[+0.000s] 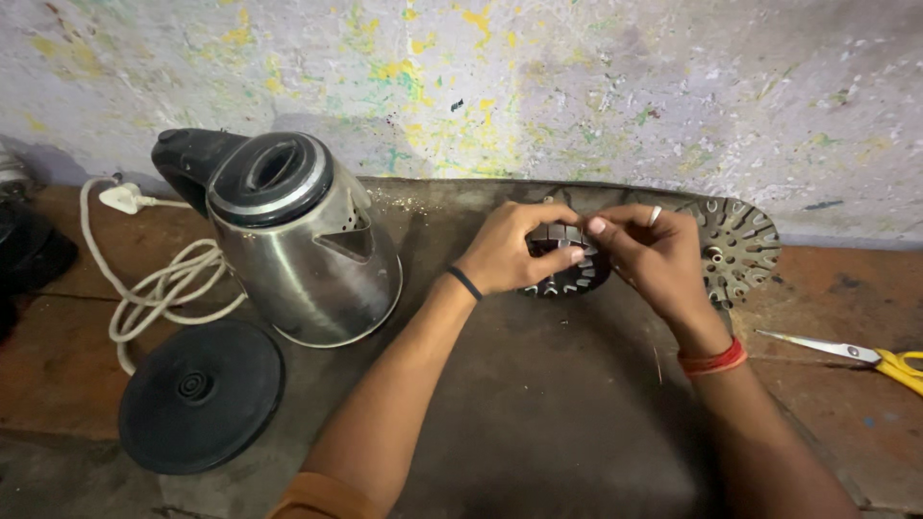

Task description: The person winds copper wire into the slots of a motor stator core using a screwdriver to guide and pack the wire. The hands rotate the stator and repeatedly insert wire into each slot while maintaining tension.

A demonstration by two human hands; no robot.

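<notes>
We hold the slotted metal ring (pixel 567 269) with our left hand (pixel 505 252). Our right hand (pixel 654 252) pinches its top edge. Next needs careful, steady fingers.

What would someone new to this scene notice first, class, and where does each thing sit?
Most striking is the steel kettle lying tilted at left, its black base in front of it and a white cord coiled beside it. At centre, the left hand and right hand together hold a slotted metal core on the dark mat. A perforated disc lies just right of the hands, and scissors lie at far right.
</notes>
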